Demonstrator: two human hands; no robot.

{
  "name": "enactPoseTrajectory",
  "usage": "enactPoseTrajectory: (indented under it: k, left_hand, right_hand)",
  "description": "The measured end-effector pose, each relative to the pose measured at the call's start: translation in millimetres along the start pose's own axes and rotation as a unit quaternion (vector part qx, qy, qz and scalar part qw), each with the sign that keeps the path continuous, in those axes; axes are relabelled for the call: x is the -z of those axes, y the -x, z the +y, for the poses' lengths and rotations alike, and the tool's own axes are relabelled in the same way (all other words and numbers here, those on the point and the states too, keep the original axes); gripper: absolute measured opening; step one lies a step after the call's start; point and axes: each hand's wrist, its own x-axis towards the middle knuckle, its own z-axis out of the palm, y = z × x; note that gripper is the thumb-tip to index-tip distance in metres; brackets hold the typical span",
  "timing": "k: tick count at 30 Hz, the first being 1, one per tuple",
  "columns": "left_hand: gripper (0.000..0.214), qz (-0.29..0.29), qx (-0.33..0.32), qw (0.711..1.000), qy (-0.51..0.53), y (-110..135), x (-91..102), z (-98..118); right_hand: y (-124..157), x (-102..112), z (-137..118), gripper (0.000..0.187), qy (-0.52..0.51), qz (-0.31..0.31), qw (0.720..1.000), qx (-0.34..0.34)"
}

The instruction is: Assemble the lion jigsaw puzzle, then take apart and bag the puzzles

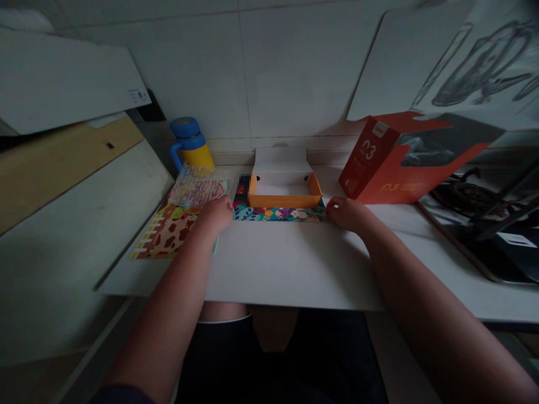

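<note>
A multicoloured patterned paper sheet [280, 215] with plant shapes lies flat on the white table. My left hand [217, 215] has its fingers curled closed at the sheet's left end. At the right end, my right hand [343, 214] pinches the near corner between thumb and fingers. On top of the sheet stands an orange box [286, 201] with its white-lined lid raised at the back, its inside facing up. A dark printed part of the sheet shows left of the box. Just past my left hand lies a brown-spotted, giraffe-patterned sheet [168, 233].
Clear bubble wrap [197, 191] rests on the giraffe sheet, before a blue and yellow flask [193, 147]. At right stand a large red-orange carton [391, 163] and a black gas stove [484, 224]. White and tan panels [67, 78] lean at left. A tiled wall closes the back.
</note>
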Motion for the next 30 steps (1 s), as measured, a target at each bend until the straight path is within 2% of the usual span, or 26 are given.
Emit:
enactPoseTrajectory:
  k: [14, 30]
  left_hand:
    - [0.026, -0.003, -0.008, 1.000, -0.004, -2, -5.4, -7]
    - [0.029, -0.002, -0.007, 1.000, -0.021, 13, 7.8, -6]
  right_hand:
    - [6, 3, 0, 0.032, 0.017, 0.013, 1.000, 0.005]
    - [9, 13, 7, 0.027, 0.023, -0.022, 0.999, 0.029]
